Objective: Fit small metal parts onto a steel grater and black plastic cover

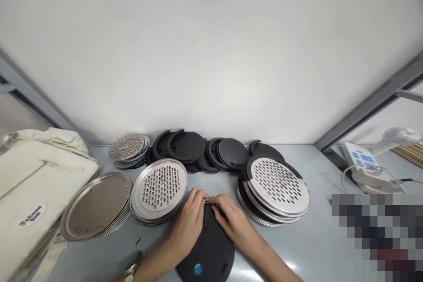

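Note:
In the head view, a black rounded plastic plate (211, 246) lies before me. It narrows at its far end and has a blue round spot and a small hole near its wide end. My left hand (191, 213) is closed, fingertips pinched together at that narrow end. From the other side, my right hand (231, 217) is closed too, its thumb and fingers meeting the left ones. A small shiny metal piece (209, 202) shows between the fingertips; its exact kind is too small to tell. The fingers partly hide the plate's end.
Perforated metal grater discs stand in stacks left (160, 185) and right (277, 185). Plain metal discs (99, 207) are stacked further left, beside a cream bag (42, 180). Black plastic discs (191, 145) line the wall. A white device with blue buttons (363, 161) stands at right.

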The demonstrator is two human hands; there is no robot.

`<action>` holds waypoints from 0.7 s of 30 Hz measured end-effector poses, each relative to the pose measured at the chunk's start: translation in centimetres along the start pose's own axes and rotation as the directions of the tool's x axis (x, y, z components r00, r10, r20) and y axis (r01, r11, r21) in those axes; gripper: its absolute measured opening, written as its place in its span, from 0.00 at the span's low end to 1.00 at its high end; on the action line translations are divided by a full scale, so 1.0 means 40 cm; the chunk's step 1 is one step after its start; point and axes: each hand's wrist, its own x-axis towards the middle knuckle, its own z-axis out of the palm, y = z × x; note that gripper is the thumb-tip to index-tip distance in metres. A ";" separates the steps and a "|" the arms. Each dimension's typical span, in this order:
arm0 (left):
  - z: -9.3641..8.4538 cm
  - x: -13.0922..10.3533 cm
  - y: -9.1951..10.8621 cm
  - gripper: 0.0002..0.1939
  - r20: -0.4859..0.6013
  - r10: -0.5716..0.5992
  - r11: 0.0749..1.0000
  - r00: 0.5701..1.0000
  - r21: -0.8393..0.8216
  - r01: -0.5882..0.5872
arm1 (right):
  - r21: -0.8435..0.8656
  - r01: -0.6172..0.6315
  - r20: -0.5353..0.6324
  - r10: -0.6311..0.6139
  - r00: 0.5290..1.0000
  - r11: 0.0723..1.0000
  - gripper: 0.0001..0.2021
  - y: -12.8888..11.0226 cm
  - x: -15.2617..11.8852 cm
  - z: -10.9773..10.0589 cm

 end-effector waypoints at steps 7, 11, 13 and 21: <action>-0.004 0.000 0.003 0.12 -0.009 -0.001 1.000 1.000 0.008 0.001 | -0.026 -0.016 0.008 0.016 1.000 1.000 0.12 -0.001 -0.003 0.000; -0.004 0.001 0.001 0.11 0.005 -0.021 1.000 1.000 0.020 0.021 | -0.077 -0.019 -0.003 0.019 1.000 0.997 0.10 -0.011 -0.002 -0.001; -0.002 0.003 -0.001 0.11 0.016 -0.030 0.999 0.999 0.026 0.029 | -0.099 -0.020 -0.007 0.020 1.000 0.995 0.10 -0.015 -0.002 0.000; -0.004 0.007 0.000 0.10 -0.017 -0.024 1.000 1.000 -0.013 0.023 | -0.147 -0.037 0.039 0.044 0.998 0.988 0.19 -0.019 -0.007 -0.005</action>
